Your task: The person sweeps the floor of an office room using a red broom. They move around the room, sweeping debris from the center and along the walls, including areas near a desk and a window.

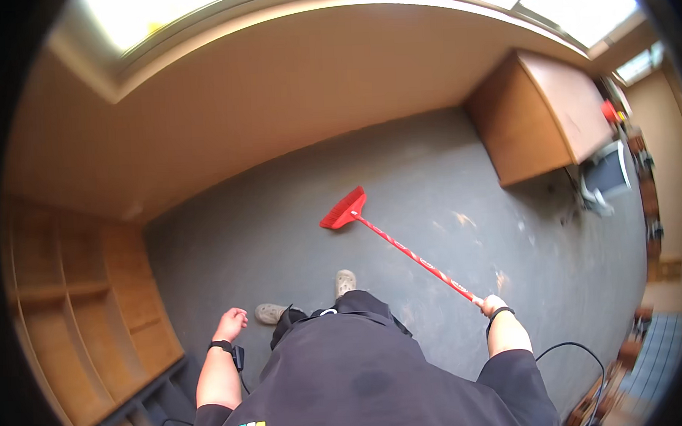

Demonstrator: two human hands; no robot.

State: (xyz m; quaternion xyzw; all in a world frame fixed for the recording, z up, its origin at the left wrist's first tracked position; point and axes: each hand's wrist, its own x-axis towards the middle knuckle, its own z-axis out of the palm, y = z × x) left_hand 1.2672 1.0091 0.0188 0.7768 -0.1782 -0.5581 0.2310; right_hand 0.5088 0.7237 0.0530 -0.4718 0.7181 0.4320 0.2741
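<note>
A red broom (414, 255) slants across the middle of the view, its angled head of red bristles (343, 207) over the grey floor (295, 203). Whether the bristles touch the floor I cannot tell. My right hand (490, 305) grips the end of the patterned red handle, at the lower right. Away from the broom, my left hand (231, 323) hangs at the lower left with slightly curled fingers and nothing visible in it. Both wrists wear dark bands. Pale marks (464, 218) show on the floor right of the broom head.
Wooden shelving with compartments (88, 298) stands along the left. A plain wall (290, 89) runs below bright windows. At the upper right are a wooden desk or cabinet (534, 119) and a chair with a dark panel (604, 170). A black cable (575, 344) curves beside my right arm.
</note>
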